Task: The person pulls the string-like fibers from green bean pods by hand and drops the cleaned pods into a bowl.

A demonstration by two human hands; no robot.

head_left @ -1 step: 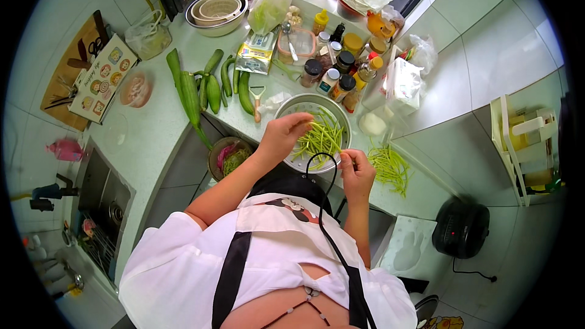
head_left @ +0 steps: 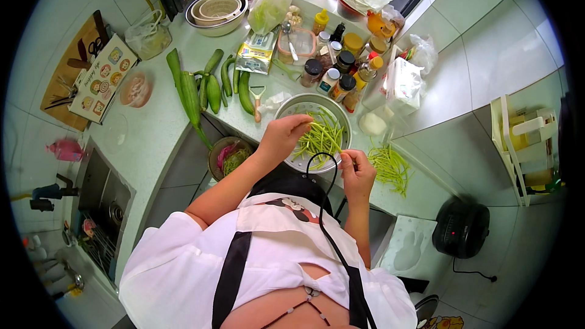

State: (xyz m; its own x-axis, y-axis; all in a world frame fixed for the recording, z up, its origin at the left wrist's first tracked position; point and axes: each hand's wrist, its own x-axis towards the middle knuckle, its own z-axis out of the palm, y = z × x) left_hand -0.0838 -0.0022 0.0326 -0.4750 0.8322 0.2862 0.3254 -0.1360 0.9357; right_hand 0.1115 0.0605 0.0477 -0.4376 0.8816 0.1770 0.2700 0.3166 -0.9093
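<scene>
My left hand (head_left: pixel 282 139) is over the left side of a round metal basin (head_left: pixel 285 108), thumb and fingertips pinched together. At the basin's near right rim, my right hand (head_left: pixel 358 173) pinches the end of a thin green stem (head_left: pixel 339 148). That stem seems to stretch between both hands above a heap of similar green stems (head_left: pixel 321 137) lying in the basin. More thin green stems (head_left: pixel 390 169) lie in a loose pile on the counter, right of my right hand. A bowl (head_left: pixel 213 161) with green scraps and something pink sits below the counter edge, left of my left forearm.
Left of the basin lie a peeler (head_left: pixel 258 106), cucumbers (head_left: pixel 245 94) and a long green gourd (head_left: pixel 190 97). Behind it crowd seasoning jars (head_left: pixel 345 61) and a plastic box (head_left: pixel 297 45). A black cooker (head_left: pixel 461 227) stands at right, the sink (head_left: pixel 109 192) at left.
</scene>
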